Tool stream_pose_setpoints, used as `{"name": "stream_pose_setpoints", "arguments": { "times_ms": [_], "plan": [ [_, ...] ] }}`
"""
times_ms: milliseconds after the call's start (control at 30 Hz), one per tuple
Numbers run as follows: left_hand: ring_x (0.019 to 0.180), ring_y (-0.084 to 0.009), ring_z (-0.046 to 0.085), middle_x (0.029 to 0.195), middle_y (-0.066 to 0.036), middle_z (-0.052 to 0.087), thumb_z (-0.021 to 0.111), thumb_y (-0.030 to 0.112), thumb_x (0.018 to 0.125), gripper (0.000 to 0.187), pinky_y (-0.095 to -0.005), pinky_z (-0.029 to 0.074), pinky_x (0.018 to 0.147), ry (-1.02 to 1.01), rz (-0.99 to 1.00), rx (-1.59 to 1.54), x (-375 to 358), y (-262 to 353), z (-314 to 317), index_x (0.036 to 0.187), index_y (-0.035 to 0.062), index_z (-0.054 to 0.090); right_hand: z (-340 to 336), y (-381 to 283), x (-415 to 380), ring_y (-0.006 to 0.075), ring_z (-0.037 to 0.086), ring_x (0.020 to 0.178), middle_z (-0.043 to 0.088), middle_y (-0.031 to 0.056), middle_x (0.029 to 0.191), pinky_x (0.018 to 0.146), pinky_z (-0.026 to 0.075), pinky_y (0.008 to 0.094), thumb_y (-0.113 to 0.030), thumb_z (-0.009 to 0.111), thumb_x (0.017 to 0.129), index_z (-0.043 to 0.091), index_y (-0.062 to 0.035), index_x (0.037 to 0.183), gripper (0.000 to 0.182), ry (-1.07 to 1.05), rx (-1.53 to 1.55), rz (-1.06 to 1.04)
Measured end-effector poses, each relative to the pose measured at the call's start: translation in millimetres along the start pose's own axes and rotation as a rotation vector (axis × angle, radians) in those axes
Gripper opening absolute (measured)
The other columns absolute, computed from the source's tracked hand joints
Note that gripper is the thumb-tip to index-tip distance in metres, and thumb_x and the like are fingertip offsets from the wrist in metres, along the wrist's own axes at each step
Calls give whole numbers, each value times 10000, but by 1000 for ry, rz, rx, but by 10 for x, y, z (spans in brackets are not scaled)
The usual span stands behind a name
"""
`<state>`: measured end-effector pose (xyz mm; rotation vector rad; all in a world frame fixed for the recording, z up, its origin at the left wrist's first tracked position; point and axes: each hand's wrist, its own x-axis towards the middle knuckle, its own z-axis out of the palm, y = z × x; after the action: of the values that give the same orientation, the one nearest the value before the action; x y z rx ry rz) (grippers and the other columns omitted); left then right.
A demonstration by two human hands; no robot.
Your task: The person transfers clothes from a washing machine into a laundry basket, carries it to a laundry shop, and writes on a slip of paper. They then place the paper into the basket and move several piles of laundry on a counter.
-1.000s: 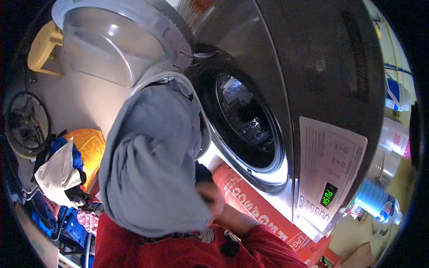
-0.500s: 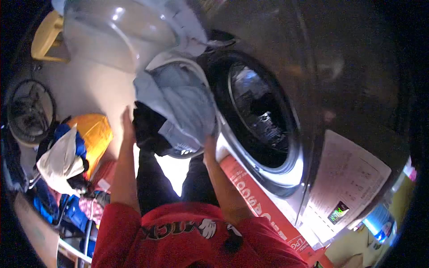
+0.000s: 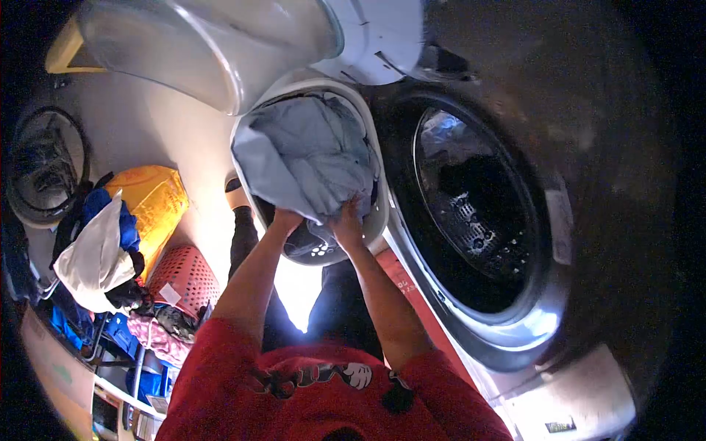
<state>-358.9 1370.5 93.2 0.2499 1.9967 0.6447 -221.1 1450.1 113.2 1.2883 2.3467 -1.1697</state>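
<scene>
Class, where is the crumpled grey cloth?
In the head view, the crumpled grey cloth is upper-centre, heaped in the white plastic basket, left of the round black washer opening.

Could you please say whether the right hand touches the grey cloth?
Touching: the head view shows the right hand against the near edge of the grey cloth.

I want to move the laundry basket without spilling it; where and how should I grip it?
Probably by its pale rim, from above at opposite long sides, since it runs round the open top. The right side shows bare; the gray cloth covers part of the left, so clear that first.
</scene>
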Motion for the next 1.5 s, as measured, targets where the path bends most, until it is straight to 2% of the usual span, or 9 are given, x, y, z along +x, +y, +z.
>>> {"name": "stream_pose_setpoints", "arguments": {
  "times_ms": [233,367,467,567,633,667,733,800,1500],
  "plan": [
    [1074,-269,369,1141,-161,385,631,251,633,695,-359,284,910,-127,42,-41,314,-356,162,1190,21,286,857,744,14,259,312,1126,334,181,1205,952,229,308,-188,504,725,294,11,1184,543,91,407,396],
    [1061,-263,384,1109,-154,418,614,223,660,624,-366,285,910,-301,102,-74,91,-271,-3,1172,23,317,261,272,58,320,330,1092,333,213,1186,938,244,379,-274,544,697,287,14,1178,617,-37,-520,-177],
    [1051,-259,395,1085,-149,442,600,202,680,572,-370,286,911,-350,266,23,-433,-134,-261,1158,25,341,-365,393,-2,292,417,1010,413,220,1092,871,321,373,-216,521,709,316,23,1148,540,-247,-153,-77],
    [644,-87,508,809,-45,522,502,100,704,257,-178,396,527,156,-261,-848,-638,-644,-493,947,18,474,-1226,706,145,182,524,726,530,144,834,564,397,249,-112,467,731,383,-7,1044,340,-35,783,274],
    [881,-149,448,991,-92,446,447,176,758,345,-254,380,709,679,71,-524,-573,-464,-659,1058,13,402,-1625,740,364,128,526,543,562,73,711,426,401,184,-131,428,765,418,-30,980,238,565,809,419],
    [1000,-180,417,1082,-115,408,419,214,784,391,-291,372,800,946,157,-298,-540,-376,-739,1114,11,366,-1711,1214,507,138,533,630,559,81,886,443,397,209,-278,473,743,444,-91,1035,348,642,790,277],
    [1182,-288,217,1276,-152,232,463,264,769,513,-391,195,941,769,273,-401,-310,253,-452,1219,82,299,-1895,1666,939,142,526,648,551,82,899,464,392,215,-279,465,746,439,-89,1041,352,853,546,360],
    [1162,-343,222,1269,-186,225,456,350,776,525,-427,178,934,732,359,390,46,196,-11,1216,96,324,-2061,2098,1306,146,520,667,543,83,912,484,388,221,-281,458,750,434,-87,1048,356,933,369,450],
    [1173,-327,181,1256,-187,226,315,589,750,727,-451,132,953,939,455,-70,764,-797,281,1230,45,265,-2683,3117,2034,184,454,860,457,95,1046,703,340,287,-299,382,789,384,-64,1114,401,644,549,579]
  ]
}}
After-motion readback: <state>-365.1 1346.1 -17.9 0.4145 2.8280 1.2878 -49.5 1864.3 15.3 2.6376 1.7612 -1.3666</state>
